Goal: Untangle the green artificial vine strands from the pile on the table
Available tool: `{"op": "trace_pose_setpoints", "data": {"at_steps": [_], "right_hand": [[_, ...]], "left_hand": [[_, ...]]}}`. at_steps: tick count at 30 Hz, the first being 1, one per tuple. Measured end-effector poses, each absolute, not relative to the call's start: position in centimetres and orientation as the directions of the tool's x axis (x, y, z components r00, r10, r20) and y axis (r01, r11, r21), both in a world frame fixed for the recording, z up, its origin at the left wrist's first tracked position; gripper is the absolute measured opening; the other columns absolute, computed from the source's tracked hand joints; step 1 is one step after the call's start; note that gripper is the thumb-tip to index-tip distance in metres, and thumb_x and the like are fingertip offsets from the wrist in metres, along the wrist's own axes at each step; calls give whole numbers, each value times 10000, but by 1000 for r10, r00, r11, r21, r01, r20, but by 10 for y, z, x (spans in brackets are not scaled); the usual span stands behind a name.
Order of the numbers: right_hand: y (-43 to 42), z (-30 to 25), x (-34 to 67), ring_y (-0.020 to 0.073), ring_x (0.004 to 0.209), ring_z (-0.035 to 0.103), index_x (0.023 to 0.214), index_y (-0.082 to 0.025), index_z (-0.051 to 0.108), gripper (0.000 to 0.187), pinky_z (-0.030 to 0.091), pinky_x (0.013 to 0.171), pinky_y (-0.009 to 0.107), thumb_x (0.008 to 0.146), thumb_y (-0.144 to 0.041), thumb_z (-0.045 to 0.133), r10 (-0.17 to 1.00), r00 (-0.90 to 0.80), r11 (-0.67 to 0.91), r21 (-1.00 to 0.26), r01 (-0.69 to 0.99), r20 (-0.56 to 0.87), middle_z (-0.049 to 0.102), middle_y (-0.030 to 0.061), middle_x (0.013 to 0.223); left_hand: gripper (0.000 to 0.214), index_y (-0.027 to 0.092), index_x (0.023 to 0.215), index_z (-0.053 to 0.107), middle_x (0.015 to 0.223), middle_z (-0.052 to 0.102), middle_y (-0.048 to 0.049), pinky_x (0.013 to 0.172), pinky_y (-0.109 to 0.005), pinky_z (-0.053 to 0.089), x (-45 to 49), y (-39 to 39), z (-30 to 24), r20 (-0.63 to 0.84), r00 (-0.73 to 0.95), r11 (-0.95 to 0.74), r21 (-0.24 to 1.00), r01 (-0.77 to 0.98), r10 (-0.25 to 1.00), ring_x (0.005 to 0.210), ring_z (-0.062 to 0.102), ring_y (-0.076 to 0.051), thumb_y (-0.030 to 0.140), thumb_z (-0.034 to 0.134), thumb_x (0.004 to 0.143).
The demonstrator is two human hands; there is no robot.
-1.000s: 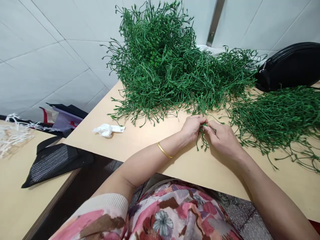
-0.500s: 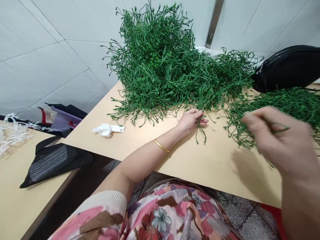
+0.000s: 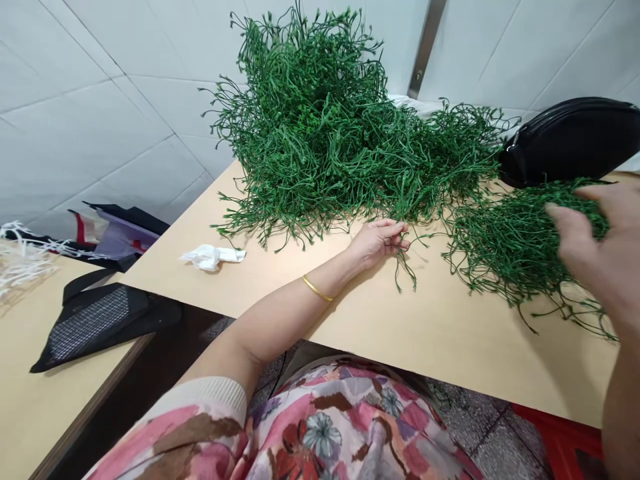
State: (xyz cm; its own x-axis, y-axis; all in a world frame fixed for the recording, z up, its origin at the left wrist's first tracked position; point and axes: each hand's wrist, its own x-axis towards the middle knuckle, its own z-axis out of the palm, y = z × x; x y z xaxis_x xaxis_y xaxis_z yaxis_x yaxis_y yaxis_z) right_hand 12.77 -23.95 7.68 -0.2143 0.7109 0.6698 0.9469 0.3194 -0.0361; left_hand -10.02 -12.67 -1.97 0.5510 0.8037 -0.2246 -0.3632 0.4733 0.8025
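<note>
A light tan, smooth-topped wooden table [image 3: 440, 340] is carrying everything here. A tall heap of dark green plastic plant stems [image 3: 320, 127] is sitting at its far side against the white wall, and a flatter pile of the same green stems [image 3: 510, 247] is lying to the right of it. A glossy black zipped pouch [image 3: 575, 140] is resting at the far right edge, touching that flatter pile. A crumpled white tissue [image 3: 211, 256] is lying near the left edge, well apart from the stems.
</note>
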Motion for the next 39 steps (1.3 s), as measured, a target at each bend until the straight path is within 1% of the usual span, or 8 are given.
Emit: {"op": "trace_pose_setpoints", "data": {"at_steps": [5, 9, 16, 21, 26, 30, 35, 39], "right_hand": [[-238, 59, 31, 222, 863, 591, 974, -146, 609, 172, 477, 753, 366, 827, -175, 525, 582, -556, 695, -8, 719, 593, 659, 110, 933], [-216, 17, 14, 257, 886, 536, 995, -128, 582, 274, 399, 800, 404, 833, -342, 529, 733, -476, 517, 56, 854, 486, 626, 133, 933], [-194, -19, 35, 240, 848, 547, 965, -138, 572, 197, 381, 762, 361, 819, -227, 475, 885, -157, 298, -274, 914, 439, 620, 114, 903], [-191, -14, 48, 168, 676, 561, 815, -178, 616, 149, 401, 628, 286, 810, -266, 496, 978, -3, 161, -748, 644, 208, 626, 37, 713], [-191, -2, 61, 100, 526, 456, 671, -164, 586, 233, 352, 519, 249, 792, -361, 553, 995, -96, 49, -943, 328, 19, 550, 4, 594], [-192, 3, 65, 80, 509, 406, 694, -166, 590, 250, 314, 492, 233, 749, -409, 609, 988, -147, -9, -978, 207, -40, 518, -13, 581], [-190, -2, 64, 83, 508, 398, 732, -176, 577, 254, 322, 488, 233, 721, -424, 631, 998, -34, -55, -988, 145, -61, 504, -23, 588], [-186, -6, 68, 126, 645, 506, 734, -186, 580, 186, 405, 610, 271, 772, -368, 578, 963, 205, 102, -941, 321, 174, 552, 1, 669]], "left_hand": [[97, 116, 724, 577, 535, 540, 23, 537, -193, 429, -99, -125, -24, -212, 534, 468, 786, -404, 818, 533, 571, -81, 188, 640, 744], [87, 113, 702, 565, 561, 555, 17, 521, -174, 433, -100, -125, -24, -211, 517, 477, 749, -460, 830, 510, 533, -55, 156, 622, 749], [140, 130, 727, 498, 570, 574, 2, 636, -253, 507, -104, -127, -18, -246, 492, 471, 783, -406, 835, 566, 593, -94, 215, 588, 792], [220, 166, 710, 452, 526, 468, 49, 492, -202, 380, -109, -132, -9, 150, 108, -139, 985, -104, 983, 480, 471, -63, 324, 580, 794], [171, 182, 953, 557, 960, 625, -78, 811, -331, 436, -114, -140, -3, 730, 336, -803, 557, 211, 595, 972, 541, -168, 277, 449, 861], [268, 169, 1066, 569, 958, 646, -90, 884, -379, 393, -109, -143, -11, 572, 679, -871, 436, 224, 461, 991, 526, -196, 214, 408, 857], [203, 164, 902, 626, 753, 625, -42, 748, -305, 392, -105, -145, -14, 347, 681, -697, 633, 337, 645, 737, 499, -152, 236, 449, 834], [124, 152, 690, 576, 650, 565, -3, 681, -263, 374, -104, -142, -15, 267, 565, -477, 838, 264, 781, 654, 475, -110, 190, 495, 775]]}}
